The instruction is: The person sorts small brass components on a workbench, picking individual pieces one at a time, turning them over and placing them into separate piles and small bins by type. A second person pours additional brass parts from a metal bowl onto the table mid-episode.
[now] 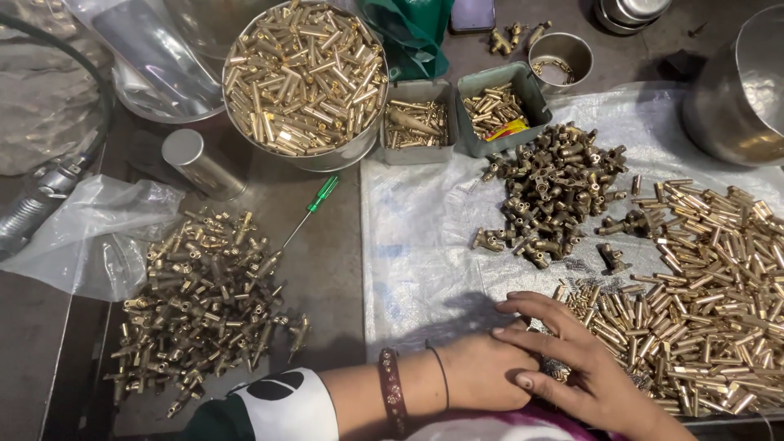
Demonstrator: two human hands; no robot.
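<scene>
Both hands are down at the near edge of the white woven sheet (425, 237). The right hand (584, 363) lies flat, fingers spread and loose, gripping nothing, its fingertips on the edge of the big heap of short brass tubes (702, 294) that covers the right side of the sheet. The left hand (482, 371) sits just under it, partly covered by the right; whether it holds anything cannot be told. Bangles circle the left wrist.

Further up the sheet, well apart from the hands, lies a darker pile of brass fittings (555, 192). Off the sheet to the left, on the dark tabletop, another pile of brass fittings (200, 306) spreads out, with a green-handled screwdriver (310, 211) just beside its upper edge. Behind that stands a round metal tub (306, 77) heaped with brass tubes, two small grey trays (457, 114) of parts beside it, and a small steel cup (561, 59).
</scene>
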